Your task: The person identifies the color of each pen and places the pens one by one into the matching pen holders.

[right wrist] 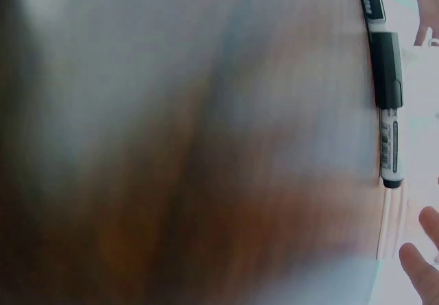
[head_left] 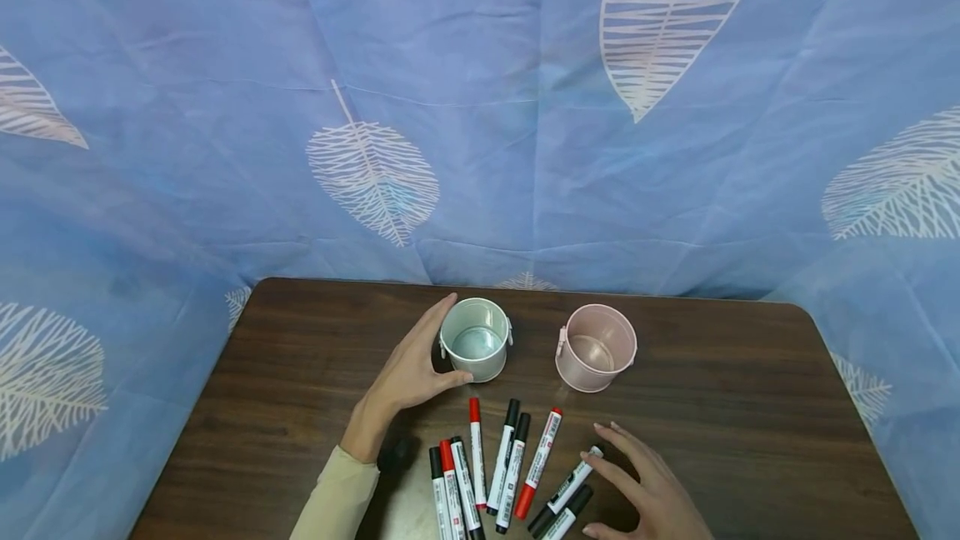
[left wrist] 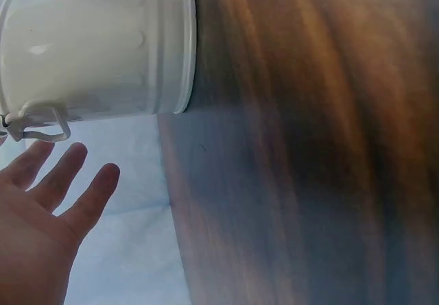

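On the tabletop (head_left: 712, 373), the left hand (head_left: 412, 369), fingers and thumb apart, spans the left side of the green pail (head_left: 486, 368) near the far edge, contact unclear; right of it stands the pink pail (head_left: 588, 378); neither shows contents; both look light, stiff, smooth, best held by the sides; farther from that edge, the right hand (head_left: 645, 490), fingers apart, is at a black-capped marker (head_left: 567, 486), likely light, slick, easiest pinched mid-barrel

No word, brand or number is showing clearly enough to be read. In the right wrist view, one marker (right wrist: 372, 0) is carrying illegible white lettering on a black patch; a second marker (right wrist: 389, 123) is bearing small print. In the head view, other markers (head_left: 513, 473) are showing blurred labels.
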The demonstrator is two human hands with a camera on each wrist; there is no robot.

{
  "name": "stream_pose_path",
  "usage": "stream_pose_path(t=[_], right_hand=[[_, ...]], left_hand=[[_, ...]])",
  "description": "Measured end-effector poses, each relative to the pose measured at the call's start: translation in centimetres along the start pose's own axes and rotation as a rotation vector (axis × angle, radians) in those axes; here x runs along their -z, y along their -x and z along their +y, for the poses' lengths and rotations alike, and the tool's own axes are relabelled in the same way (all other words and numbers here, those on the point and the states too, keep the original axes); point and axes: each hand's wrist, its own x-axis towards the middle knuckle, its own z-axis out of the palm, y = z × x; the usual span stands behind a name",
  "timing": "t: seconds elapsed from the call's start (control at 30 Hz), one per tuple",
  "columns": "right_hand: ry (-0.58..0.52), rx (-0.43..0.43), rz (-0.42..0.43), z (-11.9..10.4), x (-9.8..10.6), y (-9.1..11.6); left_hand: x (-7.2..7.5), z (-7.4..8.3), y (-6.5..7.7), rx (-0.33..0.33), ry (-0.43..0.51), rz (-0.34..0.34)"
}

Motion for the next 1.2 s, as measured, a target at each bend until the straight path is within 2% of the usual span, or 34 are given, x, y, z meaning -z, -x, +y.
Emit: stream_pose_path(t=[0.17, 0.37, 0.6, 0.9, 1.1, 1.2], right_hand=[[-0.072, 0.157, 0.066, 0.0, -0.9, 0.0], [-0.140, 0.233, 0.131, 0.2, -2.0, 0.1], [-0.139, 0.216, 0.124, 0.1, -2.1, 0.1], [-0.162, 0.149, 0.017, 0.1, -2.0, 0.2], [-0.256, 0.143, -0.005, 0.2, -2.0, 0.2], [-0.325, 0.107, -0.007, 0.2, -1.4, 0.0]], left_hand=[[-0.2, 0.0, -0.6, -0.013, 0.023, -0.008], [-0.6, 0.0, -1.1, -0.005, 0.085, -0.012], [-0.8, 0.1, -1.1, -0.002, 0.119, -0.012], [-0.9, 0.1, -1.0, 0.008, 0.143, -0.014], [-1.2, -0.1, -1.0, 0.023, 0.163, -0.005], [-1.4, -0.1, -1.2, 0.022, 0.183, -0.004]])
